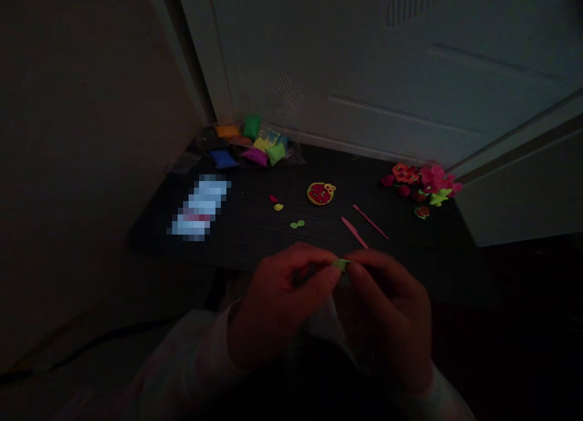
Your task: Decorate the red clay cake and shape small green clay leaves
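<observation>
Between the fingertips of both hands is a small piece of light green modelling clay [340, 265], held over the near edge of the dark table. My left hand [291, 293] pinches it from the left, thumb and forefinger closed on it. From the other side my right hand [387, 305] grips it with thumb and forefinger, where a thin edge of green shows. Just beyond the hands lie two joined green clay leaves [297, 225], a pink plastic knife [354, 231] and a thin pink tool [370, 221]. Farther back sits a round red and yellow clay piece [320, 194] with a small flower on its rim.
Small red [273, 199] and yellow [278, 208] clay bits lie left of the round piece. Colourful clay packets [255, 144] sit at the back left, near a blurred bright rectangle [200, 207]. Clay flowers [435, 181] stand at the right. A pale panelled door [346, 62] rises behind the table.
</observation>
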The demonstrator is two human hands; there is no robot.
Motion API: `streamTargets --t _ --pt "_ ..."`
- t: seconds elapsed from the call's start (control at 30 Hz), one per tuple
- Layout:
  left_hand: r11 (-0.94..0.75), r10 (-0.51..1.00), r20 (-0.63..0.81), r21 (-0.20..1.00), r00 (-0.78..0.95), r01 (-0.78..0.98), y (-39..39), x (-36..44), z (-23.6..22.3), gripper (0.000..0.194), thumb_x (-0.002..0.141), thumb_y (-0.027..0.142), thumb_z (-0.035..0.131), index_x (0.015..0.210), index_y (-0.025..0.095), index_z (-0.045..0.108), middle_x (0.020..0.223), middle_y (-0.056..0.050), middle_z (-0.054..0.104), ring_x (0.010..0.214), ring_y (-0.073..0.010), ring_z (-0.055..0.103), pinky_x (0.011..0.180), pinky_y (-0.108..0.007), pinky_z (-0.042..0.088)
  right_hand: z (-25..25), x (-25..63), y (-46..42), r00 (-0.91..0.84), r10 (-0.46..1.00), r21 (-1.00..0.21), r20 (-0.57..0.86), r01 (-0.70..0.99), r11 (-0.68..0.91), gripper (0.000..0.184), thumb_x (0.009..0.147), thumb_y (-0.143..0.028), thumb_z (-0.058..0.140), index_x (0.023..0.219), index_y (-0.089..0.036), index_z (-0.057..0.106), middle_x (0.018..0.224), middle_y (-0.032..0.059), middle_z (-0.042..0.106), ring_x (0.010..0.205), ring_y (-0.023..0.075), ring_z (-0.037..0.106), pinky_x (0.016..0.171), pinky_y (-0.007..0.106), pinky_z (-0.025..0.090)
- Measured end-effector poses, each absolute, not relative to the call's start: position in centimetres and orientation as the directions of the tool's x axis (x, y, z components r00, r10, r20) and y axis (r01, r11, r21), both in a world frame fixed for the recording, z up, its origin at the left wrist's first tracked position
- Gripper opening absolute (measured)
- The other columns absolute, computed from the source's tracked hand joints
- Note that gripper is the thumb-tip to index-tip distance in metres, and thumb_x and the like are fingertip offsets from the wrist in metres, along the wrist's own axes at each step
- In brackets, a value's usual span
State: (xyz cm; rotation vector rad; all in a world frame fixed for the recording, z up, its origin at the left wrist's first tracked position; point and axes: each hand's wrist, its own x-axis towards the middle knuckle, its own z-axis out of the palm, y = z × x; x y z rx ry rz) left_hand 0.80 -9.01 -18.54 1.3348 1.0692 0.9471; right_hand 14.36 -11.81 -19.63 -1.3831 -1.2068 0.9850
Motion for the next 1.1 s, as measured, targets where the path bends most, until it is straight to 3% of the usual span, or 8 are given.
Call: streamTargets --t 0.17,0.43,0.63,0.93,1.0,1.1 --pt "0.119 0.957 -0.141 0.988 0.252 0.103 -8.9 0.9 -18.6 0.010 0.071 0.024 0.057 0.073 0.018 0.064 0.067 0.003 0.062 0.062 -0.0095 0.054 0.056 -0.019 0.041 -19.7 14.3 -11.8 0.157 0.987 -0.990 0.027 0.138 0.005 0.013 0.074 -0.021 0.057 0.081 -0.029 0.062 0.072 -0.0058 0.063 0.065 0.0098 0.057 0.060 0.022 0.043" --pt "0.120 0.945 -0.133 0.991 0.299 0.061 -8.8 0.7 -18.4 0.014 0.076 0.020 0.051 0.077 0.020 0.065 0.073 0.003 0.065 0.069 -0.0091 0.057 0.062 -0.017 0.042 -19.6 14.4 -11.5 0.166 0.986 -0.993 0.016 0.119 -0.004 0.011 0.074 -0.021 0.057 0.080 -0.029 0.063 0.073 -0.0058 0.064 0.066 0.0097 0.058 0.059 0.021 0.044" --pt "0.208 0.933 -0.209 0.978 0.293 0.034 -8.5 0.8 -18.5 0.010 0.073 0.021 0.055 0.073 0.019 0.065 0.068 0.004 0.064 0.062 -0.0075 0.055 0.055 -0.015 0.041 -20.0 14.3 -11.6 0.178 0.984 -0.997 -0.021 0.067 -0.033 0.011 0.074 -0.023 0.057 0.082 -0.027 0.063 0.074 -0.0036 0.065 0.066 0.0114 0.060 0.059 0.023 0.045" --pt "0.327 0.912 -0.272 0.934 0.307 -0.145 -8.5 0.9 -18.5 0.007 0.070 0.018 0.058 0.070 0.019 0.064 0.064 0.006 0.061 0.059 -0.0043 0.052 0.053 -0.012 0.038 -19.7 14.7 -11.1 0.087 0.996 -0.982 0.020 0.190 0.003 0.014 0.071 -0.022 0.060 0.083 -0.028 0.063 0.076 -0.0050 0.063 0.068 0.0103 0.058 0.063 0.023 0.045" --pt "0.349 0.906 -0.279 0.918 0.317 -0.188 -8.5 1.0 -18.6 0.007 0.070 0.016 0.058 0.068 0.019 0.064 0.062 0.006 0.060 0.058 -0.0035 0.051 0.052 -0.011 0.038 -19.6 14.6 -10.9 0.079 0.997 -0.988 -0.005 0.154 -0.017 0.009 0.070 -0.022 0.061 0.077 -0.026 0.062 0.071 -0.0052 0.062 0.066 0.0098 0.057 0.060 0.022 0.044" --pt "0.379 0.896 -0.283 0.888 0.341 -0.259 -8.4 1.2 -18.8 0.009 0.071 0.016 0.057 0.067 0.019 0.065 0.063 0.006 0.061 0.059 -0.0034 0.053 0.054 -0.012 0.038 -19.7 14.5 -10.8 0.070 0.994 -0.997 -0.078 -0.027 -0.077 0.003 0.071 -0.024 0.059 0.073 -0.023 0.061 0.067 -0.0040 0.061 0.063 0.0098 0.057 0.057 0.021 0.045"
